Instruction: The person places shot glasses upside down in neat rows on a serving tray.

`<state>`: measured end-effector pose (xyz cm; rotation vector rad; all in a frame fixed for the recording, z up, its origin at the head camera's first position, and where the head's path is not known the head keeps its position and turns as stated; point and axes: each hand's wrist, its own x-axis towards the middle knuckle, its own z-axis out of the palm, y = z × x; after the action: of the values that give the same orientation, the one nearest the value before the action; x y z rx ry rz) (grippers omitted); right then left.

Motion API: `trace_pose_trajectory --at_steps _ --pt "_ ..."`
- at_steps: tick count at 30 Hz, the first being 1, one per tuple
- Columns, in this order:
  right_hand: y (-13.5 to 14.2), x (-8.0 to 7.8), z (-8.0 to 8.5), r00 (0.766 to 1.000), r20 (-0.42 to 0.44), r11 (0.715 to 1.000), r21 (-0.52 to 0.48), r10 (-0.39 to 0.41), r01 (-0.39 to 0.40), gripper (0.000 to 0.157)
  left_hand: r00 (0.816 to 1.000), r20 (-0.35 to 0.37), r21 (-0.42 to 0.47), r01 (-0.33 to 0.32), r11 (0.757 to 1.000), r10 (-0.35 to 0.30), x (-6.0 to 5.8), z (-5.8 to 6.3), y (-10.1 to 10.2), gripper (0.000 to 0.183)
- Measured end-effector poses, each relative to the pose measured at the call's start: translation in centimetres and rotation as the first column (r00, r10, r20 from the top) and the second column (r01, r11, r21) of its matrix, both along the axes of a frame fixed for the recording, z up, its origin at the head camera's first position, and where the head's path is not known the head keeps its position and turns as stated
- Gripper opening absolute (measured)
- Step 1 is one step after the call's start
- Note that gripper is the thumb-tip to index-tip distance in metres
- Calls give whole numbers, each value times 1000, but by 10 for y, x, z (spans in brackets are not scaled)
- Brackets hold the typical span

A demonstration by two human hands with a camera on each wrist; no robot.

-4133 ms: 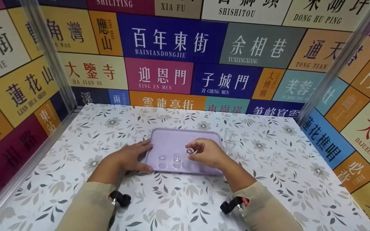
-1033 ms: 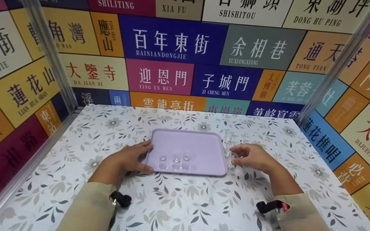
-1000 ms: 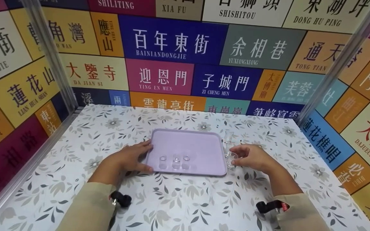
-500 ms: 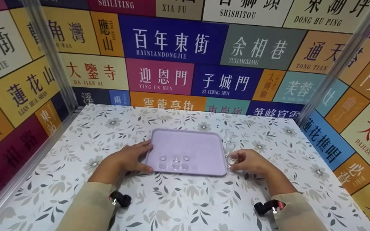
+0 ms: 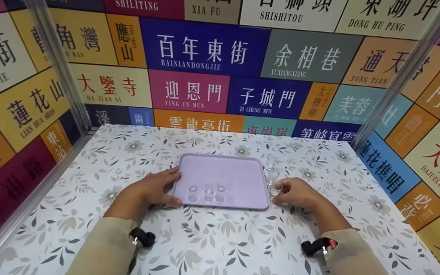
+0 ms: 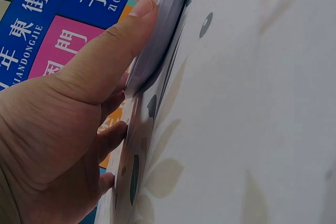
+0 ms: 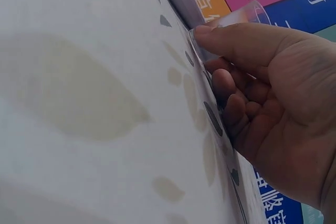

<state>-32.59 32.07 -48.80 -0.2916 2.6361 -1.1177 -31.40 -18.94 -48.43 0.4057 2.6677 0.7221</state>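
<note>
A lilac tray (image 5: pixel 220 168) lies on the table, with three small clear cups in a row near its front edge: a left cup (image 5: pixel 193 193), a middle cup (image 5: pixel 209 192) and a right cup (image 5: pixel 220 194). My left hand (image 5: pixel 149 189) rests against the tray's left side, fingers along the edge and thumb at the front corner. In the left wrist view that thumb touches the rim. Just beyond the tray's right edge, my right hand (image 5: pixel 298 193) grips another clear cup (image 5: pixel 277 188) between thumb and fingers. The right wrist view shows this cup (image 7: pixel 257 11) standing upright, low by the tabletop.
Behind the gripped cup, more clear glassware (image 5: pixel 272 162) stands along the tray's right side, faint against the pattern. The floral-covered table (image 5: pixel 212 240) ends at a wall of coloured sign panels (image 5: pixel 204 46). Transparent posts (image 5: pixel 392 72) rise at its back corners.
The right hand first held a cup over the tray; that cup now stands third in the row. The hand moved right and took hold of another cup. The left hand stays put.
</note>
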Motion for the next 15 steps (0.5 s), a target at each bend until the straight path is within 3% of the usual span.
trace_pose_trajectory --at_steps 9,15 --pt "-1 2 7 999 -21 1000 5 -28 28 47 1000 -18 -27 22 999 -22 -1 -1 -1 116" --pt "-2 4 11 1000 -3 986 -166 -1 0 48 1000 -8 -26 14 1000 -14 -1 -1 -1 115"
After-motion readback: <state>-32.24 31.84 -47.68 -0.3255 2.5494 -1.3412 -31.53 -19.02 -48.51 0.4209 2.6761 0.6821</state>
